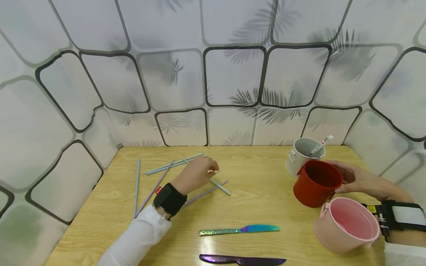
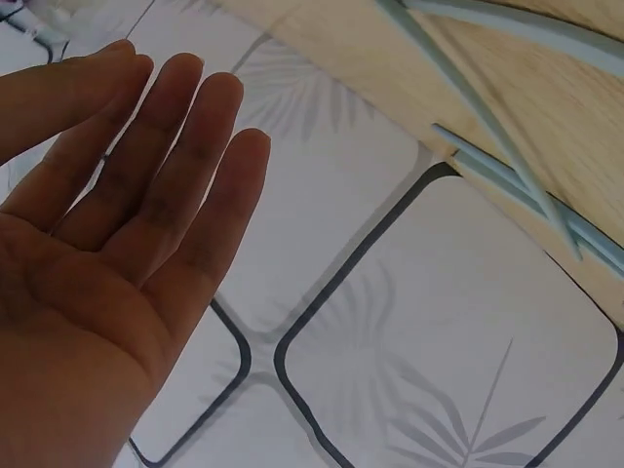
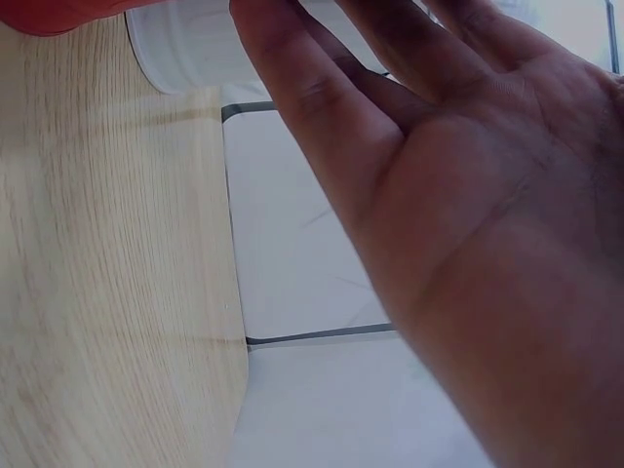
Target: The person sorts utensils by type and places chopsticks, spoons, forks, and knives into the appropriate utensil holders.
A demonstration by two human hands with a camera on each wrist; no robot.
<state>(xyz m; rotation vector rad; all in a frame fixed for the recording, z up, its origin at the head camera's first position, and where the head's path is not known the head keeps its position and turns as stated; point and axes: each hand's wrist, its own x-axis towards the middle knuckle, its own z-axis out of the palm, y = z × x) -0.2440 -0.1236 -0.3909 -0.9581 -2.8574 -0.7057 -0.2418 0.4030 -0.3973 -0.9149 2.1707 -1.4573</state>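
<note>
My left hand [image 1: 199, 170] hovers low over several light blue and purple straws [image 1: 173, 165] scattered on the wooden table [image 1: 259, 173]. The left wrist view shows this left hand [image 2: 146, 195] with its palm flat and fingers straight, holding nothing, and blue straws [image 2: 487, 127] beyond it. My right hand [image 1: 356, 180] lies against the far right side of a red bucket-shaped cup [image 1: 316, 183]. In the right wrist view the right hand [image 3: 439, 195] has straight fingers reaching toward the red cup [image 3: 68, 12], and the contact itself is hidden.
A pink cup [image 1: 346, 225] stands just in front of the red one. Behind it is a grey-white cup [image 1: 304, 155] holding a white pen-like stick [image 1: 321, 145]. An iridescent knife [image 1: 239, 230] and a purple knife [image 1: 243, 260] lie near the front edge. Patterned walls enclose the table.
</note>
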